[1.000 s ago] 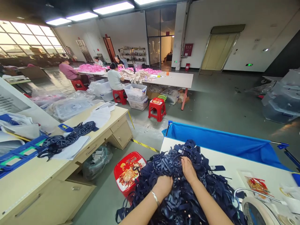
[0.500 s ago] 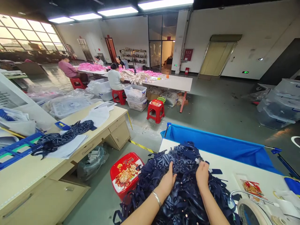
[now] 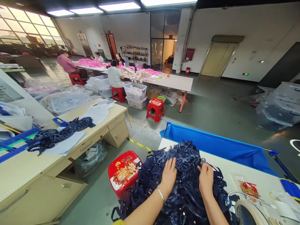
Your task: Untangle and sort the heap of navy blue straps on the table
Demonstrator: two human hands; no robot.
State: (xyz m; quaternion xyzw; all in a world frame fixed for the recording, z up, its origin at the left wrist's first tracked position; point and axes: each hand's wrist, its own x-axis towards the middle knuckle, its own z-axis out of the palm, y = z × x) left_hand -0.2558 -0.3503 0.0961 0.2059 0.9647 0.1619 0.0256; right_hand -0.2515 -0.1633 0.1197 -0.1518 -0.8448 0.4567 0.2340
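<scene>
A large heap of navy patterned garments with narrow straps (image 3: 185, 187) lies in front of me, covering one end of a white table (image 3: 225, 162). My left hand (image 3: 169, 173) rests flat on the heap, palm down, fingers stretched out. It wears a silver bangle. To the right, my right hand (image 3: 206, 175) is raised just above the heap's edge with its fingers pinched together. A small pale bit shows beyond its fingertips, but what the pinch holds is hidden.
A blue fabric bin (image 3: 211, 140) stands behind the table. A red stool (image 3: 125, 172) is left of the heap, beside a desk (image 3: 103, 122) with papers and another navy garment (image 3: 63, 131). A magnifier lamp (image 3: 248, 209) sits at right. Several people work at a far table (image 3: 175, 82).
My left hand has flattened onto the garments, its raised thumb lowered. My right hand has shifted slightly right and down; the white tag and dark strap end near it no longer show.
</scene>
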